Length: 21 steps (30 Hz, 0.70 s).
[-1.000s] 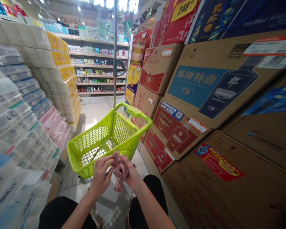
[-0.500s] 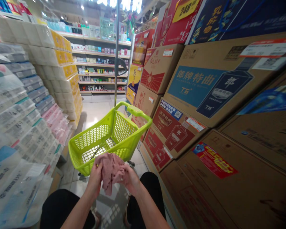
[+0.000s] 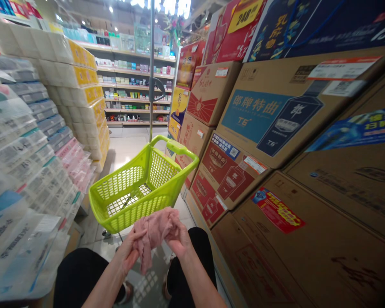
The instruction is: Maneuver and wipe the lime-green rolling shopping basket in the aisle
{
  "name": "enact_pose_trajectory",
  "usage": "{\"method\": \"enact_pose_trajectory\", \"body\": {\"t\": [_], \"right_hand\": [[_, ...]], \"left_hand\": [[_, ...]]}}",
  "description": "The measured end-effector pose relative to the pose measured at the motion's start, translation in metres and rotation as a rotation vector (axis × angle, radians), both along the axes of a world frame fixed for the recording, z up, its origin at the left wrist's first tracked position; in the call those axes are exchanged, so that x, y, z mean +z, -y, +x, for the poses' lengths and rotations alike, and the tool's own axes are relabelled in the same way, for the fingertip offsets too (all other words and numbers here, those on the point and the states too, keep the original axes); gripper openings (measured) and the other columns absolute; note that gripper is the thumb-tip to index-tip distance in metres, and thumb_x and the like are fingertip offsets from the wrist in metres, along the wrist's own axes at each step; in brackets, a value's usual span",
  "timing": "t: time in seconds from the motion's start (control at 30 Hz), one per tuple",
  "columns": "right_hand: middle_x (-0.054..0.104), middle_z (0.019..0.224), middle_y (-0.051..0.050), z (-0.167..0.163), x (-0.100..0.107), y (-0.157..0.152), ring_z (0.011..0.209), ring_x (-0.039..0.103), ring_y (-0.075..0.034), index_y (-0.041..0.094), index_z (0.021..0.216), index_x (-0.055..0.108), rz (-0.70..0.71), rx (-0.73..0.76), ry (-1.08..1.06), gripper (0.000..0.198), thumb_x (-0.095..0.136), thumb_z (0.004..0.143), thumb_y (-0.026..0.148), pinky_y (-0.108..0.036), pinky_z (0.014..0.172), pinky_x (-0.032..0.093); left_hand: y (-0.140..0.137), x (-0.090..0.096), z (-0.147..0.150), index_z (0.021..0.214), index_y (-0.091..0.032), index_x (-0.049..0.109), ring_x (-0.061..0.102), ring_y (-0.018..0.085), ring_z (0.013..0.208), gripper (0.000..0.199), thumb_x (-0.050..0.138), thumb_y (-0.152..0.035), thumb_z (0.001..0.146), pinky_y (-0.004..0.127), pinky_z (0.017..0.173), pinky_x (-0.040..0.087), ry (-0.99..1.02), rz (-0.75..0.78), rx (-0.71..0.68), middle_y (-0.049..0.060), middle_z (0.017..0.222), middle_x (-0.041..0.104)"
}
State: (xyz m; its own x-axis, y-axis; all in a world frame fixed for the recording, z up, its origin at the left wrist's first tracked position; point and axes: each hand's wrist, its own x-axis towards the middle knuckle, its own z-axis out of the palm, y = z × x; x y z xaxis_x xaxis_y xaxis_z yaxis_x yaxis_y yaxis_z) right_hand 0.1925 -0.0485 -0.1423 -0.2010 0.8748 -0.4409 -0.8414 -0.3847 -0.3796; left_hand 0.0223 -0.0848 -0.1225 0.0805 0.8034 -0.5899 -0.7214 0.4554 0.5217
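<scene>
The pink cloth (image 3: 157, 229) is matt and wrinkled. The lime-green shopping basket (image 3: 176, 182) is smooth plastic with a slight sheen, the upright pole (image 3: 152, 51) shiny metal. Liquor cartons (image 3: 253, 111) are matt cardboard; the stacked packs (image 3: 19, 252) wear glossy, creased plastic film; floor tiles (image 3: 123, 145) gleam smoothly.

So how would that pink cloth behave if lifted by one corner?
The pink cloth would probably flop: it sags in loose folds between the left hand and right hand, with one end dangling. It looks thin, so likely light for its size. Its crumpled shape seems unlikely to roll.
</scene>
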Motion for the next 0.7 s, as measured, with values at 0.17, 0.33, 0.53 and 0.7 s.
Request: {"method": "enact_pose_trajectory", "body": {"t": [0.17,0.33,0.53,0.7], "right_hand": [[0.067,0.074,0.004,-0.011,-0.006,0.012,0.066,0.061,-0.011,0.023,0.081,0.065,0.109,-0.084,0.328,0.028,0.070,0.057,0.007,-0.022,0.065,0.051],[0.067,0.112,-0.002,-0.001,0.011,0.026,0.111,0.054,-0.024,0.027,0.077,0.072,0.784,0.246,0.868,0.023,0.075,0.055,0.018,-0.038,0.103,0.038],[0.066,0.108,-0.005,-0.001,0.008,0.019,0.107,0.058,-0.021,0.023,0.099,0.068,0.392,0.225,0.757,0.039,0.073,0.072,0.051,-0.034,0.095,0.042],[0.066,0.082,0.000,-0.018,0.000,0.018,0.081,0.061,-0.017,0.018,0.092,0.069,0.488,0.504,0.684,0.035,0.079,0.069,0.042,-0.029,0.079,0.047]], "left_hand": [[0.003,-0.004,0.000,0.131,-0.021,0.049,0.069,0.019,0.100,0.046,0.051,-0.008,0.087,0.038,0.090,0.056,0.111,0.056,0.073,0.010,0.111,0.070],[0.011,0.000,-0.002,0.126,-0.020,0.057,0.060,0.025,0.119,0.045,0.058,-0.041,0.087,0.040,0.097,0.053,0.068,0.237,-0.118,0.013,0.130,0.061],[0.011,-0.009,0.005,0.119,-0.016,0.061,0.064,0.023,0.111,0.045,0.067,-0.020,0.075,0.035,0.096,0.053,-0.098,0.153,-0.035,0.012,0.118,0.068],[0.003,-0.015,0.005,0.136,-0.028,0.040,0.065,0.019,0.108,0.069,0.068,-0.020,0.074,0.033,0.087,0.055,-0.372,0.139,0.161,0.009,0.128,0.060]]}}
